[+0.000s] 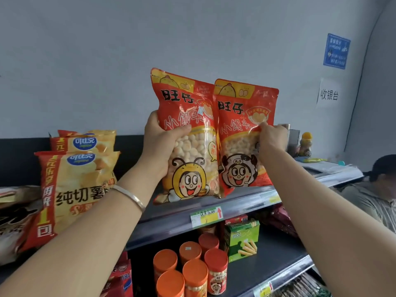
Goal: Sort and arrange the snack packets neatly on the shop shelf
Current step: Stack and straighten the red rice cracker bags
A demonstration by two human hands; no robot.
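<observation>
Two red snack packets with cartoon faces stand upright side by side on the top shelf (246,202). My left hand (162,144) grips the left edge of the bee-face packet (188,129), thumb across its front. My right hand (271,137) pinches the right edge of the cow-face packet (240,129). The two packets touch, and the bee-face one overlaps the other slightly. Both packet bottoms rest near the shelf's front edge.
Yellow-and-red potato chip bags (72,189) stand at the left of the top shelf. Below sit orange-lidded jars (192,269) and a green box (243,241). A price tag (206,215) hangs on the shelf edge. A seated person (375,189) is at the right.
</observation>
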